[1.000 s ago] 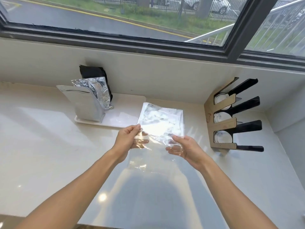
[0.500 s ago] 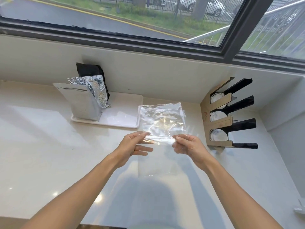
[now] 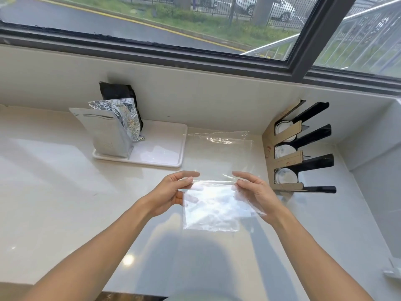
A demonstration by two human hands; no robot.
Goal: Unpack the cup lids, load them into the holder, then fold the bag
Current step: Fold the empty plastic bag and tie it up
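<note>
The clear bag (image 3: 213, 200) is pinched along its fold by the left hand (image 3: 168, 195) and right hand (image 3: 255, 192), above the counter (image 3: 65, 203). Thin, limp, slippery film is judged; edges near corners are best gripped.

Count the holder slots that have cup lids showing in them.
3. White cup lids show in the holder: in the top slot, the middle slot and the bottom slot. Each may be a stack, with more lids hidden behind the cardboard front.

Bright window daylight, counter (image 3: 65, 192) glare, wide-angle edge distortion.
</note>
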